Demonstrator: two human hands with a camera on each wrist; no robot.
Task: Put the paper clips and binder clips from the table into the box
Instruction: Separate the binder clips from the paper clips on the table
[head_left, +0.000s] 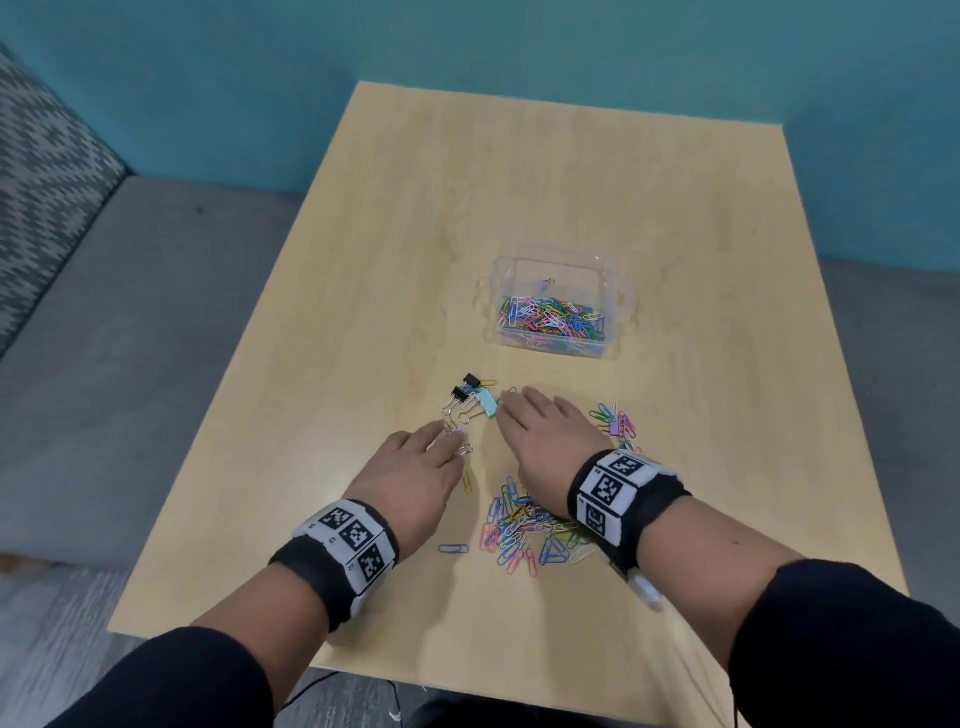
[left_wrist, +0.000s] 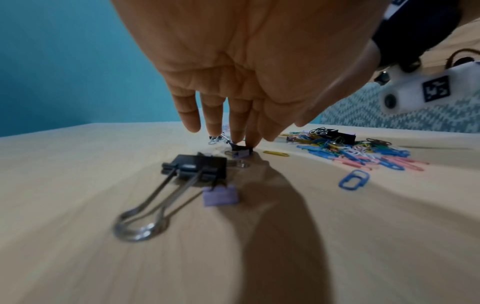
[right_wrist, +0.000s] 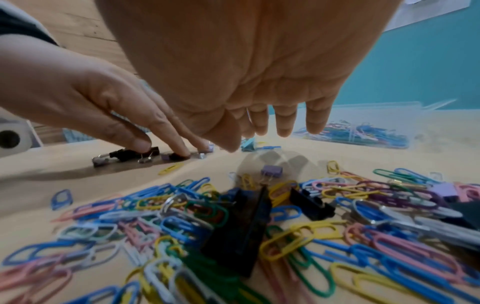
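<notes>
**While both hands are down on the surface, most of the clips are still outside the box**

With the fingers stretched out fairly straight, the left hand (head_left: 415, 470) is pressed onto a small cluster of binder clips (left_wrist: 240, 151) near the middle of the surface (head_left: 571, 182); in the left wrist view two fingertips (left_wrist: 237, 136) are seen touching a little purple-and-black clip, nothing is curled around, so that grip is loose and flat. A bigger black binder clip (left_wrist: 197, 167) with silver handles is laid just in front of that camera, with a small purple binder clip (left_wrist: 220, 195) touching it.

The right hand (head_left: 540, 431) is held just above the surface with fingers spread and relaxed, nothing held, so the grip is wide. Its fingertips are placed right next to a light blue binder clip (head_left: 487, 402), though actual contact can't be made out. Two black binder clips (head_left: 465, 387) are seen just left of that one.

A big heap of coloured paper clips (head_left: 524, 525) is spread under and beside the right wrist, with black binder clips mixed in, as shown in the right wrist view. A second smaller bunch (head_left: 615, 421) is found to the right of the right hand. One blue paper clip (head_left: 453, 548) is left lying apart on the left of the heap.

The clear plastic box (head_left: 613, 291) is set further back, well apart from both hands, and a layer of coloured paper clips is already held in it
</notes>
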